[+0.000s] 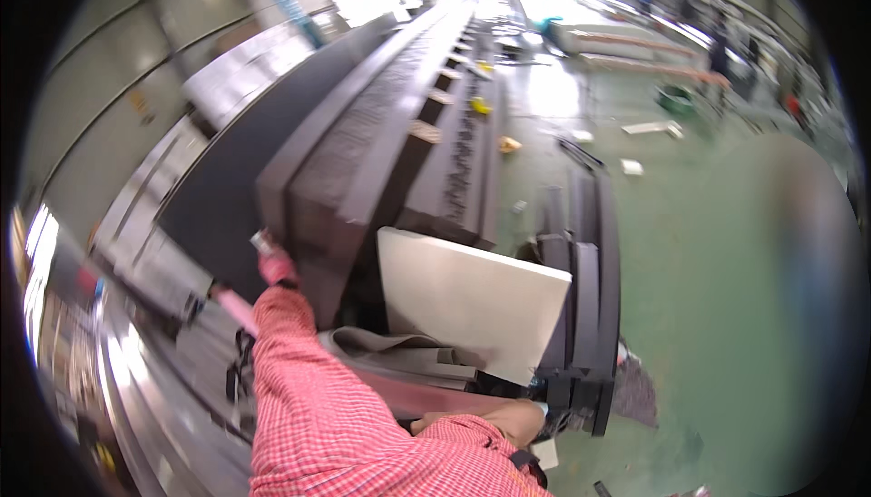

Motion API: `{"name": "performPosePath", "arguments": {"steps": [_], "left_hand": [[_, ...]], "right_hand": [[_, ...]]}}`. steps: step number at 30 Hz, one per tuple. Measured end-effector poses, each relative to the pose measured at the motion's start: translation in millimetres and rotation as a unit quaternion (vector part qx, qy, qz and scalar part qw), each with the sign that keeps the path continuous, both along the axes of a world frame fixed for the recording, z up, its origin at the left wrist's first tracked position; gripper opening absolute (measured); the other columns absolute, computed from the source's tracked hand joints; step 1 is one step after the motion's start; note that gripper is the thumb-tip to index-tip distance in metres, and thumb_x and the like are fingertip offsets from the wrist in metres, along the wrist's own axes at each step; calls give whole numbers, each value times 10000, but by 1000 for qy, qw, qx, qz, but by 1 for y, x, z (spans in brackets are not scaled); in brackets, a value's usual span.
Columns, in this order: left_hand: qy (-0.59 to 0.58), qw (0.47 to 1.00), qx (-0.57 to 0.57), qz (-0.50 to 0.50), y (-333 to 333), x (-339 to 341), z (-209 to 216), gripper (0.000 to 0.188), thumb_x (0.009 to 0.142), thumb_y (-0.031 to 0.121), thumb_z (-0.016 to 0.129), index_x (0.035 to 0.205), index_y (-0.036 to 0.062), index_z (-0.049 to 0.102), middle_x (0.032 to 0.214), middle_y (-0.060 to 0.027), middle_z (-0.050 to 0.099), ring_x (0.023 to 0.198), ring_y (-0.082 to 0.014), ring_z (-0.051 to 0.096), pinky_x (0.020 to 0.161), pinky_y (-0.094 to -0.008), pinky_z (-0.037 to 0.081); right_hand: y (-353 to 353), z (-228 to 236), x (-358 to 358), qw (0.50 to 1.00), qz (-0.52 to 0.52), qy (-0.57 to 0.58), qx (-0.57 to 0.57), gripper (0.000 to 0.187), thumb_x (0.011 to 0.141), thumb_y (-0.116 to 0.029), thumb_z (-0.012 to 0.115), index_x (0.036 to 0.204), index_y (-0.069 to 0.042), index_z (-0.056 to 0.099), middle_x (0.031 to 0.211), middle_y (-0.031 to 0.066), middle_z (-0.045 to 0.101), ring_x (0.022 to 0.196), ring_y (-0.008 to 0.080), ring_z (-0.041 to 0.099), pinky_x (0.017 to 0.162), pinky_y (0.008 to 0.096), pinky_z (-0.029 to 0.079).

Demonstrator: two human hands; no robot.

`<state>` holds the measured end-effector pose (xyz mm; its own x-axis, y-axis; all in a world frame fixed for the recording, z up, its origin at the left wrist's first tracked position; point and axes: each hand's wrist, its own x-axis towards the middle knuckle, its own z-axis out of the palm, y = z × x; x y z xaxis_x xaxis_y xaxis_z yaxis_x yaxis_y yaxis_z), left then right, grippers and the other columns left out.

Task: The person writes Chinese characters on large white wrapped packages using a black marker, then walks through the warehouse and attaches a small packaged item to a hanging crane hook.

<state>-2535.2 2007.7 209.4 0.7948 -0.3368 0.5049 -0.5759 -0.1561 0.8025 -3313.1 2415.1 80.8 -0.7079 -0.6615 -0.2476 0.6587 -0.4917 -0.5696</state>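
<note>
Red checked sleeve (308,406) filling lower frame, both forearms coming in from bottom edge. Right hand (535,417) lying low beside stack of dark panels (581,316), fingers mostly hidden; cannot tell whether gripping anything. White flat board (472,302) leaning just above it, against dark stack. Left hand (275,266) in pink glove reaching out, pressing on corner of long dark beam (381,161); grip unclear. Beam running far toward bright end of hall. Green floor (708,252) spreading right, scraps lying about.

Your red-and-white checked cloth sleeve (308,397) looks soft and woven. The long dark grey beams (363,152) appear matt metal, the pale flat board (472,297) smooth and matt, the green floor (708,297) slightly glossy.
</note>
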Motion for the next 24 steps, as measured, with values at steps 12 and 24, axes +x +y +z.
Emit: {"name": "performPosePath", "arguments": {"steps": [12, 24], "left_hand": [[173, 972, -157, 6, 21, -59, -48, 442, 889, 437, 507, 1201, 125, 504, 955, -50, 554, 744, -170, 530, 618, -311, 496], [509, 847, 148, 46, 143, -296, -340, 347, 863, 404, 441, 627, 150, 428, 594, -12, 414, 516, -160, 393, 417, -315, 304]], "right_hand": [[-49, -15, -98, 963, 248, -62, -81, 381, 859, -328, 523, 1212, -188, 502, 943, -24, 531, 802, 110, 467, 726, 300, 402], [-94, 6, -218, 969, 205, -5, 140, 270, 832, -355, 548, 948, -112, 533, 768, 7, 560, 651, 158, 552, 575, 311, 482]]}}
